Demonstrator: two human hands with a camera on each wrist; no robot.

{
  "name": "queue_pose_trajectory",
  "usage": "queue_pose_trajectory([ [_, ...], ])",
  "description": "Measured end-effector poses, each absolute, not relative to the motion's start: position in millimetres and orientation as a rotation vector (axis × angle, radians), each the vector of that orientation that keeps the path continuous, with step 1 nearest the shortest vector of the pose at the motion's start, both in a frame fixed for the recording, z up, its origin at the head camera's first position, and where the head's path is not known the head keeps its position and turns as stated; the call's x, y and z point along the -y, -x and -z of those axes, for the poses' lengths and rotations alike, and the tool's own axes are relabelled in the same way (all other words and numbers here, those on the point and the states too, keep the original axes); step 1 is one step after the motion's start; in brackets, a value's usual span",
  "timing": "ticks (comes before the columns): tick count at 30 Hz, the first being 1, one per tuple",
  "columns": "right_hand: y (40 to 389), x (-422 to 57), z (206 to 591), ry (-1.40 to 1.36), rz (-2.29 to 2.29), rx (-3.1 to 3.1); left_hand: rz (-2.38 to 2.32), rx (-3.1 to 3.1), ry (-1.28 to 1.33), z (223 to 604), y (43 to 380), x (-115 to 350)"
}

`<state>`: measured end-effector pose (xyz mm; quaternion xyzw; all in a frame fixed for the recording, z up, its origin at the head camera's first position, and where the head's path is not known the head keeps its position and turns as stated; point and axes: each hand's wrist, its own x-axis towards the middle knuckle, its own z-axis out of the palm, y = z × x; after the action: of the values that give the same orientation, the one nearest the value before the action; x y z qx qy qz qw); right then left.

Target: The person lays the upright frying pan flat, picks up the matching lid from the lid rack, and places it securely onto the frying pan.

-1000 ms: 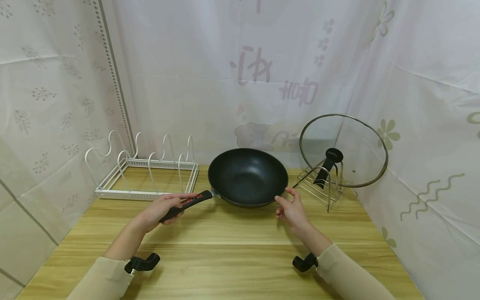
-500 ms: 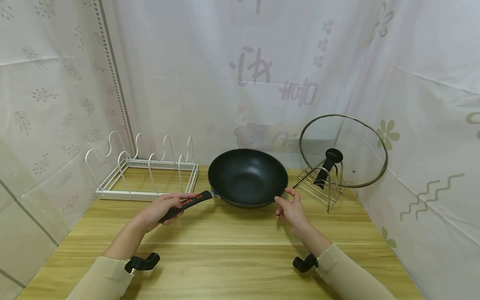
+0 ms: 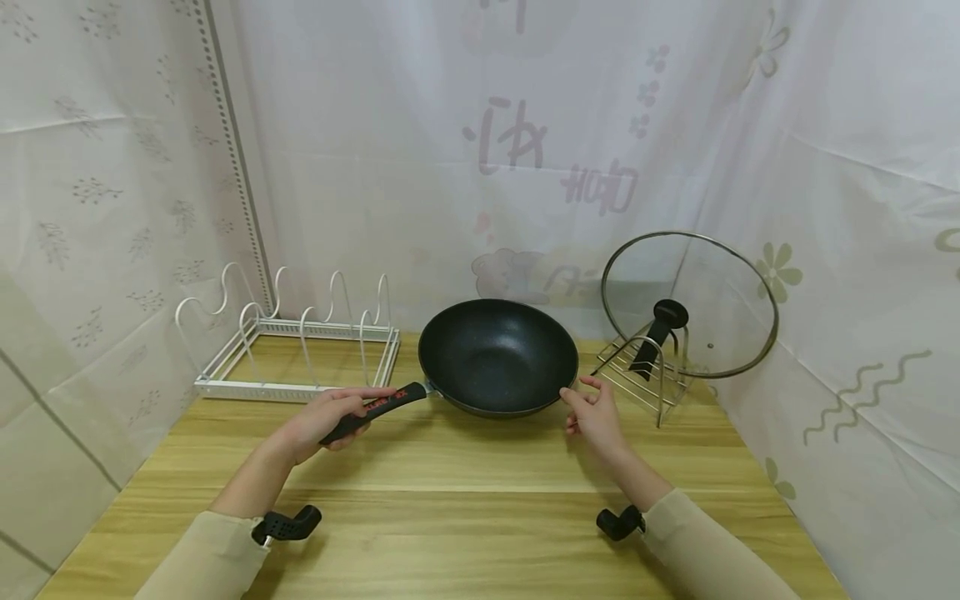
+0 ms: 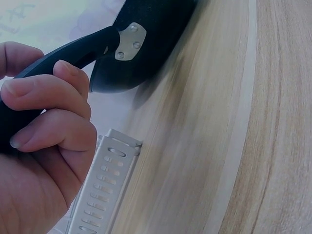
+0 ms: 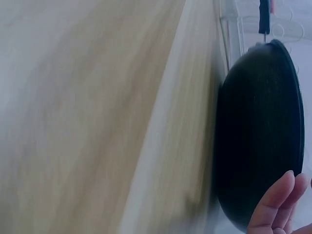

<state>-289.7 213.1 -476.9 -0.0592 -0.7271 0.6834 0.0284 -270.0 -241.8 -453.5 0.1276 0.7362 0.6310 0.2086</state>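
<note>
A black wok (image 3: 498,354) sits on the wooden table, its cavity facing up and its handle pointing to the front left. My left hand (image 3: 318,425) grips the black handle (image 3: 382,408) with red lettering; in the left wrist view the fingers (image 4: 48,92) curl round it below the riveted bracket (image 4: 130,42). At the wok's right rim is my right hand (image 3: 596,417), its thumb tip close to the edge and its fingers loosely bent. The right wrist view has its fingertips (image 5: 278,195) overlapping the wok's dark outer side (image 5: 258,122).
To the left stands a white pan rack (image 3: 266,387) with wavy dividers. A glass lid (image 3: 720,292) with a black knob (image 3: 670,315) leans in a small wire stand (image 3: 660,400) at the right. Printed curtains (image 3: 405,167) close off the back and sides of the table (image 3: 450,533).
My right hand has shifted slightly right, its thumb drawing back from the wok's rim. The left hand keeps its grip on the handle. The whole view has shifted a little.
</note>
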Motion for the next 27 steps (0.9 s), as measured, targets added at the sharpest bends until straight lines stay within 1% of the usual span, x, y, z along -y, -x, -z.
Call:
queue_pose_trajectory([
  [5, 291.6, -224.0, 475.8, 0.088, -1.963, 2.321, -1.755, -2.051, -0.352, 451.8, 269.0, 241.8],
  [10, 292.7, -233.1, 474.8, -0.066, -1.902, 2.335, -1.748, -2.047, -0.336, 450.9, 269.4, 241.9],
  [18, 292.7, -246.8, 458.2, -0.273, -1.884, 2.236, -1.736, -2.058, -0.322, 451.9, 270.7, 241.9],
  [27, 293.7, -269.6, 433.1, -0.325, -1.72, 2.221, -1.731, -2.065, -0.333, 453.1, 271.1, 242.6],
])
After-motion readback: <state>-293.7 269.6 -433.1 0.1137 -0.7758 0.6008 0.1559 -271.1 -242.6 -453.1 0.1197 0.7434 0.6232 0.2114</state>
